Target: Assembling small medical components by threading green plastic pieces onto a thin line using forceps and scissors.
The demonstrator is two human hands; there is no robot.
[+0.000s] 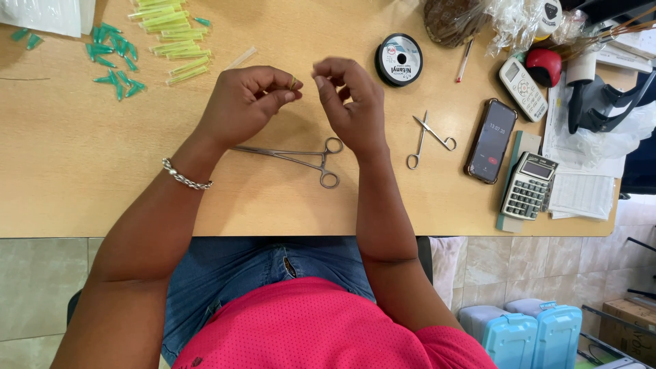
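A person seated at a wooden table raises both hands over its middle. The left hand, a beaded bracelet on its wrist, has its fingers curled in, thumb and forefinger pinched on a small yellowish piece that sits between the two hands, just above the tabletop. The right hand is close beside it, fingers bent and loosely closed; whether it grips anything cannot be told. Steel forceps lie on the table just near of the hands, small scissors to the right, and a spool of thread beyond. A phone and calculator sit further right; yellow tubes and green caps are scattered far left.
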